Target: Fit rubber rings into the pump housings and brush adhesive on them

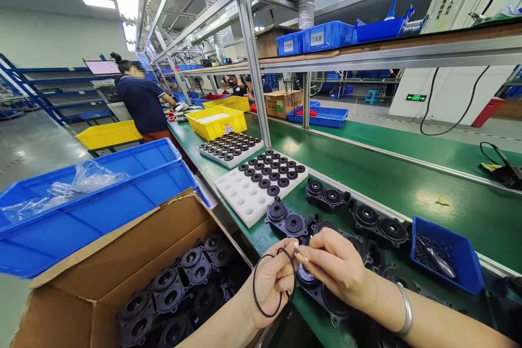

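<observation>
The left hand (275, 283) has its fingers curled, with thin black loops (254, 288) hanging around them, above the workbench's near-left edge; one ring or two, I cannot tell. The right hand (300, 253) has thumb and forefinger pressed together, meeting the left fingertips; whether a bit of loop is caught there is too small to tell. A light pinch should serve best, letting the loops hang untwisted and unstretched, with the slack free of the right wrist's bangle (404, 310).

Just under the hands, black casings (285, 217) crowd the workbench (346, 152), so keeping the knuckles raised would avoid snagging a loop on their lugs. Left of the workbench's edge, an open carton (61, 304) holds more casings; elbows are better kept in there. To the right, a blue tray (475, 277) sits beside the casings. Farther on, a white foam tray (234, 196) carries black discs (274, 175), its near corner by the workbench's left edge.
</observation>
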Tool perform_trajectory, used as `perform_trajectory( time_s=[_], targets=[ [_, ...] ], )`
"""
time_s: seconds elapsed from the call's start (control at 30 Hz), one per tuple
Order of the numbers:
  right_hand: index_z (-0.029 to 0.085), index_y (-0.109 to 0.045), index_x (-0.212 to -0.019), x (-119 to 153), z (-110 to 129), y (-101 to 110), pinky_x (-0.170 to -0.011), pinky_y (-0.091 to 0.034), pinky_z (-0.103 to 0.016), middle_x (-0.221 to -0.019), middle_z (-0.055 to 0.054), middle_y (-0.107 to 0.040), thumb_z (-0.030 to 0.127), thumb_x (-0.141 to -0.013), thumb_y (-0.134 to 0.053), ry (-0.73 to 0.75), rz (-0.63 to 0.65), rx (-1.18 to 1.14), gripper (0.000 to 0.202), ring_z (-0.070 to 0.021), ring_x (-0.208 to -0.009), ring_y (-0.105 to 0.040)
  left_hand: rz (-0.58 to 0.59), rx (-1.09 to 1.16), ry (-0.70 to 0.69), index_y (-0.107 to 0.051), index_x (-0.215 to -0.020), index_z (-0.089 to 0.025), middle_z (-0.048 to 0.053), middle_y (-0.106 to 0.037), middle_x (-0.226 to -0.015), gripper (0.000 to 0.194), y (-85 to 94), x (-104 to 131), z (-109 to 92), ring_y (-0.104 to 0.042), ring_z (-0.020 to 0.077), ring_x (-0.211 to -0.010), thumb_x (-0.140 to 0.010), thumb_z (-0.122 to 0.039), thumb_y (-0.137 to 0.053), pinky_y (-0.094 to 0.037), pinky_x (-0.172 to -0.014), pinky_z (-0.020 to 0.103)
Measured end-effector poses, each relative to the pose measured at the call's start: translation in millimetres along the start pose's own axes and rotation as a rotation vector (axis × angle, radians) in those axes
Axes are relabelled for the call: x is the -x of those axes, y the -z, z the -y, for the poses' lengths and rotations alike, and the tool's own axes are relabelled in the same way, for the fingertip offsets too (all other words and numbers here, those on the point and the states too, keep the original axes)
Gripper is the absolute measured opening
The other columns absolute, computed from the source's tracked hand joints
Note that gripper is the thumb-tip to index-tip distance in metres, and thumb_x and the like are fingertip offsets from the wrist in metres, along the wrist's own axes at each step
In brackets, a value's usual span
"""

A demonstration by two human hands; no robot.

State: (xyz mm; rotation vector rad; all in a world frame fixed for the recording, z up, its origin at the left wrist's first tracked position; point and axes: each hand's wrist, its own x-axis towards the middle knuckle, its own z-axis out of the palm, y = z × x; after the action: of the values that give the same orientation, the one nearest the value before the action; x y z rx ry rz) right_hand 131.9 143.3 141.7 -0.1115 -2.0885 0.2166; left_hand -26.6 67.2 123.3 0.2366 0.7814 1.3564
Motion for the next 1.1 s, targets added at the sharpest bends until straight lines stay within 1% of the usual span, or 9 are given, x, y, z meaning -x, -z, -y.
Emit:
perform_trajectory(
  time_s=[0.17,0.27,0.37,0.47,0.67,0.8,0.87,1.0,1.1],
  targets=[
    [0.012,-0.064,-0.109,-3.2,-2.8,8.0,-0.056,-0.041,-0.028,-0.075,-0.005,-0.061,0.01,-0.103,-0.046,0.197,0.038,0.065,0.019,-0.0151,-0.064,-0.049,0.082,-0.087,0.052,-0.054,-0.072,-0.013,-0.012,-0.034,-0.056,0.061,3.1,-1.8,-5.6,-0.007,-0.0019,-0.046,-0.049,-0.042,-0.103,-0.003,-0.037,0.011],
    [0.011,-0.067,-0.094,-3.7,-1.6,12.7,-0.052,-0.037,-0.031,-0.069,-0.004,-0.06,0.007,-0.101,-0.044,0.271,0.129,0.088,0.024,-0.0155,-0.059,-0.047,0.098,-0.142,0.079,-0.051,-0.068,-0.015,-0.012,-0.03,-0.054,0.06,9.8,-2.3,-5.5,-0.006,-0.0014,-0.046,-0.053,-0.043,-0.101,-0.003,-0.038,0.012],
    [0.011,-0.069,-0.081,-2.7,-0.9,14.3,-0.048,-0.033,-0.032,-0.066,-0.004,-0.059,0.003,-0.094,-0.05,0.409,0.141,0.109,0.024,-0.0153,-0.056,-0.044,0.106,-0.19,0.116,-0.046,-0.065,-0.016,-0.012,-0.029,-0.055,0.061,15.2,-2.7,-5.1,-0.007,-0.0018,-0.045,-0.055,-0.042,-0.101,-0.003,-0.038,0.012],
    [0.01,-0.071,-0.076,-2.2,-1.9,14.8,-0.046,-0.034,-0.031,-0.065,-0.004,-0.058,0.003,-0.089,-0.057,0.484,0.142,0.095,0.02,-0.0144,-0.055,-0.046,0.129,-0.223,0.139,-0.046,-0.064,-0.015,-0.011,-0.032,-0.06,0.064,16.5,-3.6,-5.9,-0.01,-0.0027,-0.045,-0.051,-0.043,-0.102,-0.003,-0.038,0.013],
    [0.013,-0.072,-0.077,-1.3,-9.3,14.2,-0.046,-0.04,-0.029,-0.067,-0.005,-0.059,0.007,-0.094,-0.049,0.489,0.177,0.133,0.029,-0.0138,-0.055,-0.048,0.138,-0.324,0.116,-0.049,-0.064,-0.015,-0.01,-0.03,-0.058,0.062,16.4,-11.1,-11.7,-0.011,-0.0018,-0.045,-0.053,-0.049,-0.099,-0.003,-0.041,0.016],
    [0.013,-0.07,-0.08,-0.5,-15.5,10.8,-0.048,-0.041,-0.03,-0.071,-0.006,-0.061,0.01,-0.094,-0.054,0.491,0.22,0.171,0.022,-0.015,-0.058,-0.05,0.126,-0.451,0.099,-0.054,-0.065,-0.014,-0.01,-0.028,-0.055,0.058,15.9,-16.5,-19.5,-0.012,-0.0009,-0.046,-0.055,-0.052,-0.098,-0.003,-0.043,0.019],
    [0.01,-0.07,-0.091,-1.7,-17.7,10.2,-0.051,-0.043,-0.031,-0.075,-0.007,-0.063,0.01,-0.096,-0.054,0.43,0.267,0.183,0.017,-0.0163,-0.061,-0.052,0.102,-0.523,0.061,-0.055,-0.066,-0.015,-0.01,-0.029,-0.054,0.059,14.8,-17.9,-26.0,-0.012,0.0,-0.046,-0.055,-0.056,-0.096,-0.003,-0.043,0.02],
    [0.003,-0.066,-0.113,-4.7,-22.4,14.4,-0.059,-0.049,-0.032,-0.082,-0.012,-0.067,0.01,-0.102,-0.041,0.306,0.344,0.207,0.028,-0.0185,-0.067,-0.055,-0.003,-0.694,-0.128,-0.058,-0.069,-0.016,-0.01,-0.029,-0.055,0.06,16.6,-26.5,-51.9,-0.013,0.0014,-0.045,-0.057,-0.066,-0.09,-0.006,-0.044,0.022],
    [0.004,-0.067,-0.108,-4.1,-27.5,20.4,-0.064,-0.053,-0.034,-0.086,-0.015,-0.069,0.007,-0.104,-0.033,0.259,0.324,0.247,0.034,-0.0203,-0.071,-0.059,-0.114,-0.869,-0.326,-0.062,-0.073,-0.016,-0.008,-0.034,-0.054,0.054,25.1,-46.3,-80.8,-0.023,0.0044,-0.047,-0.064,-0.064,-0.085,-0.013,-0.047,0.022]
  ],
)
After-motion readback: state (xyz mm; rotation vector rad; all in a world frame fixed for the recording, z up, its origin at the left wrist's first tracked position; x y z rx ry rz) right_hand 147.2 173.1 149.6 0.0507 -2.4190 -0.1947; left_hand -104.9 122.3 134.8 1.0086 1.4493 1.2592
